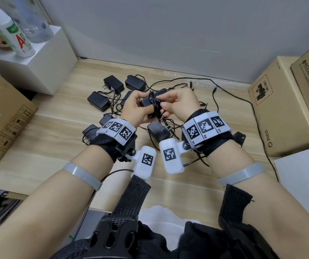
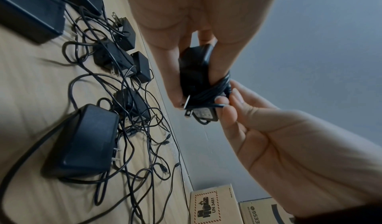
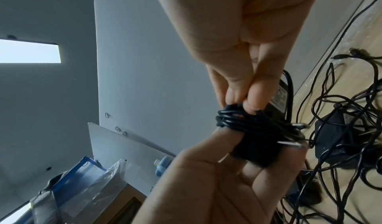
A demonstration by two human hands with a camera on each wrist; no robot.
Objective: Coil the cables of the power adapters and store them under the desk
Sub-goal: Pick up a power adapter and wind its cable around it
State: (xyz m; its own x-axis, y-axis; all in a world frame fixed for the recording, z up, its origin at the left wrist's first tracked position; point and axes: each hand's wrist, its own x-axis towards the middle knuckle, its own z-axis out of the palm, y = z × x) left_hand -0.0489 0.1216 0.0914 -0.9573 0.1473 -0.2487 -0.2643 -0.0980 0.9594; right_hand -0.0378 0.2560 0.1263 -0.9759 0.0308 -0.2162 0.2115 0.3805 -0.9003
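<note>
Above the wooden desk point(image 1: 56, 146) both hands hold one black power adapter point(image 1: 147, 102). My left hand point(image 1: 134, 107) grips its body between thumb and fingers, seen close in the left wrist view as the adapter point(image 2: 194, 67). Its thin black cable point(image 1: 154, 104) is wound in several turns across the middle of the block. My right hand point(image 1: 170, 107) pinches that cable at the coil point(image 3: 248, 123) with thumb and fingertips point(image 3: 254, 100). The plug prongs point(image 2: 187, 102) stick out beside the windings.
Several more black adapters point(image 1: 113, 83) lie on the desk under and behind the hands in a tangle of loose cables point(image 1: 213, 101). Cardboard boxes point(image 1: 273, 113) stand at the right and another point(image 1: 4, 124) at the left. A white box point(image 1: 37, 58) carries bottles point(image 1: 17, 34).
</note>
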